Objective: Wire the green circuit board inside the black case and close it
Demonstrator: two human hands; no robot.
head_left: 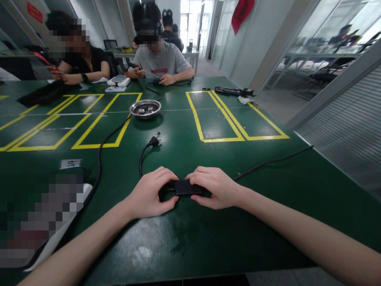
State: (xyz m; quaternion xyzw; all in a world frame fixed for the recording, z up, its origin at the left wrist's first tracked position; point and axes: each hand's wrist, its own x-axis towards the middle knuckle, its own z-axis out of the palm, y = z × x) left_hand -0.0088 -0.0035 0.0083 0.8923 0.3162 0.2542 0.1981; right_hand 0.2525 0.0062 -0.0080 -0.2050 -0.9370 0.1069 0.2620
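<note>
A black power adapter [186, 188] lies in front of me on the green table, between both hands. My left hand [153, 194] has its thumb and fingertips curved round the adapter's left end. At the right end, my right hand [216, 186] grips the adapter, its fingers covering part of the top. A cord runs from the left end behind my left hand to a black plug [154, 141] on the table. From behind my right hand, a thin black cable [274, 161] stretches toward the table's right edge.
A steel bowl [145, 116] with small metal parts stands farther back. Another black cable [100, 159] passes on the left, beside a pixelated white-edged object [86, 194]. Yellow tape marks the table [184, 246]. Two people work across it; a black folded item [233, 91] lies back right.
</note>
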